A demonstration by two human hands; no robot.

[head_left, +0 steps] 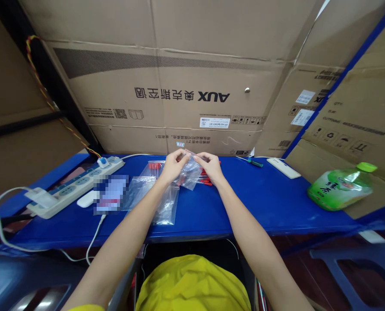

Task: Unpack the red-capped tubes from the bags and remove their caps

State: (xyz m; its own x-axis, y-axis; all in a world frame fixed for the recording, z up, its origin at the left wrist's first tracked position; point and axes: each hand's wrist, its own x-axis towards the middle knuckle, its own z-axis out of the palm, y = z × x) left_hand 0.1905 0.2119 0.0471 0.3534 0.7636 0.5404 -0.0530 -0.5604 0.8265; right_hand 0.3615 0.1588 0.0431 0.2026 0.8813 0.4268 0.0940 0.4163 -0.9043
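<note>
Both hands are raised over the blue table and pinch the top edge of one small clear plastic bag. My left hand grips its left corner, my right hand its right corner. Small red pieces lie on the table just behind and under the bag. More clear bags lie flat beneath my left forearm, and one further bag with red pieces sits to the left.
A white power strip with cables lies at the left. A screwdriver and a white phone-like slab lie at the back right. A green bottle lies on its side at the far right. Cardboard boxes wall the back.
</note>
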